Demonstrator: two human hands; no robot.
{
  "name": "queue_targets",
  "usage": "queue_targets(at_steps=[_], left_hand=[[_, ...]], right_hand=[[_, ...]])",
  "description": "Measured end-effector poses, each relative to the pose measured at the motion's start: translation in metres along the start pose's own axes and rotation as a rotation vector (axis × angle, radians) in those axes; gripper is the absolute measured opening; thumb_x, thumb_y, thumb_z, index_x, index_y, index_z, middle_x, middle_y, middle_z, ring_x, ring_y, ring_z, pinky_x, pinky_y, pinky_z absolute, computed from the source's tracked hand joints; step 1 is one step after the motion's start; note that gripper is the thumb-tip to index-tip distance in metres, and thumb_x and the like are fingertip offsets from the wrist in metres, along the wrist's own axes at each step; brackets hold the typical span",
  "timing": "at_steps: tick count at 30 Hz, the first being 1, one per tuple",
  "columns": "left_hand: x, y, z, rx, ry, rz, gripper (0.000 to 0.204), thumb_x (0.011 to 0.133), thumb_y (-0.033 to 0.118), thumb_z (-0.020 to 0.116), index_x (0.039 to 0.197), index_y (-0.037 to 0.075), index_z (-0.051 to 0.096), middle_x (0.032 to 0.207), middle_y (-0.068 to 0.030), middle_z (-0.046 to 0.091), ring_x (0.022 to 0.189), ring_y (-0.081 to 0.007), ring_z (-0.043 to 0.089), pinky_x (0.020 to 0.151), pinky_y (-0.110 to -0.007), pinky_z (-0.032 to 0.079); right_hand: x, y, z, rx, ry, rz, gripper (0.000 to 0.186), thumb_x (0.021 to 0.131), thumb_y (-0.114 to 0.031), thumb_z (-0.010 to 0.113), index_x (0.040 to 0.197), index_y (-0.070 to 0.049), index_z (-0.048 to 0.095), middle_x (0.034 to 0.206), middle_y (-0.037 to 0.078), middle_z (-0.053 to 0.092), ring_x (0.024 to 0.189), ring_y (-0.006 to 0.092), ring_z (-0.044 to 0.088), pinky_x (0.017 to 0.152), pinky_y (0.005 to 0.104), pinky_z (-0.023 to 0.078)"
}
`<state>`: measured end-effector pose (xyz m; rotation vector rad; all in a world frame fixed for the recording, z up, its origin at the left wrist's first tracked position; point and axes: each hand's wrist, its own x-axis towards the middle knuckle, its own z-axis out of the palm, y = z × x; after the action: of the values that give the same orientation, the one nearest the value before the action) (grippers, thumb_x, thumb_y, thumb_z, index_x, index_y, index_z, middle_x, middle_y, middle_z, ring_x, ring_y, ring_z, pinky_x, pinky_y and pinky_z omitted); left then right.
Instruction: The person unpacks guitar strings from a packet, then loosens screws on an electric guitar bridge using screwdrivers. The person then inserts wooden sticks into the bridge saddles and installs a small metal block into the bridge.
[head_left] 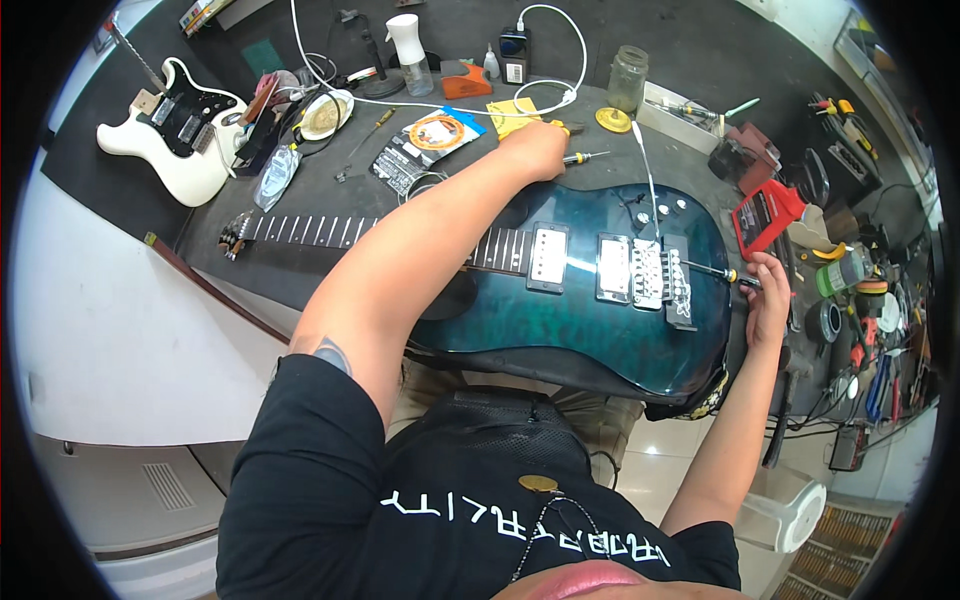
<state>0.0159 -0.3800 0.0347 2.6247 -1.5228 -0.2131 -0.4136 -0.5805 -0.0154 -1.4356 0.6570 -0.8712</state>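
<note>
A teal electric guitar (580, 350) lies across the bench, neck to the left, with chrome bridge (646, 275) and pickups. My right hand (768, 300) is closed on a screwdriver (722, 272) at the guitar's right end, its shaft reaching the bridge. My left arm crosses above the neck, and my left hand (532, 150) is beside a yellow pad (505, 108), near a yellow-handled tool at its fingertips; its fingers are mostly hidden. A second screwdriver (585, 157) lies right of that hand. A white cable (646, 165) runs down over the guitar body toward the bridge.
A white guitar body (180, 170) lies at the back left. A spray bottle (408, 50), glass jar (627, 75), yellow lid (612, 119) and white tray (680, 110) line the back. A red bottle (762, 220) and many tools crowd the right side.
</note>
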Motion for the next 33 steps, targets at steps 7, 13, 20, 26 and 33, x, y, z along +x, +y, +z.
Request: queue_targets(at_steps=[7,13,20,26,33], left_hand=[[-0.005,-0.107,-0.043,-0.164,0.564,-0.333,0.025,0.092,0.021,0.065,0.105,0.004,0.078,0.106,-0.0206,0.078,0.104,-0.038,0.074,0.091,-0.05,0.058],[-0.054,-0.277,-0.031,0.312,0.14,-0.528,0.028,0.093,0.012,0.061,0.111,-0.002,0.077,0.119,-0.027,0.074,0.115,-0.0424,0.072,0.098,-0.052,0.057],[-0.047,-0.279,-0.017,0.374,0.164,-0.434,0.025,0.095,0.009,0.058,0.107,-0.002,0.077,0.116,-0.0291,0.074,0.113,-0.0451,0.071,0.097,-0.054,0.057],[-0.058,-0.178,-0.063,-0.162,0.56,-0.291,0.025,0.101,0.015,0.058,0.112,-0.007,0.064,0.101,-0.0217,0.075,0.094,-0.0362,0.075,0.087,-0.047,0.06],[-0.111,0.063,-0.033,-1.454,0.004,0.24,0.02,0.109,0.017,0.056,0.123,0.003,0.051,0.11,-0.0112,0.068,0.096,-0.0213,0.071,0.085,-0.036,0.062]], right_hand=[[-0.006,0.0,0.0,-0.021,0.024,0.018,0.032,0.102,-0.03,0.065,0.128,-0.011,0.067,0.111,-0.002,0.065,0.105,0.0098,0.059,0.086,0.029,0.045],[0.003,-0.006,0.012,0.005,0.001,-0.02,0.029,0.102,-0.026,0.065,0.126,-0.009,0.067,0.107,-0.001,0.067,0.1,0.0102,0.06,0.085,0.0267,0.046],[-0.001,-0.007,0.009,0.014,0.016,-0.019,0.027,0.102,-0.026,0.065,0.123,-0.009,0.069,0.105,-0.002,0.067,0.098,0.0065,0.06,0.081,0.0244,0.045],[-0.006,-0.009,0.005,-0.017,0.024,-0.01,0.028,0.102,-0.027,0.065,0.123,-0.009,0.069,0.106,-0.002,0.067,0.099,0.0066,0.06,0.082,0.0253,0.045],[-0.006,-0.008,0.011,-0.036,0.032,0.001,0.029,0.104,-0.028,0.063,0.123,-0.007,0.068,0.106,0.0,0.066,0.096,0.0083,0.06,0.082,0.0253,0.046]])
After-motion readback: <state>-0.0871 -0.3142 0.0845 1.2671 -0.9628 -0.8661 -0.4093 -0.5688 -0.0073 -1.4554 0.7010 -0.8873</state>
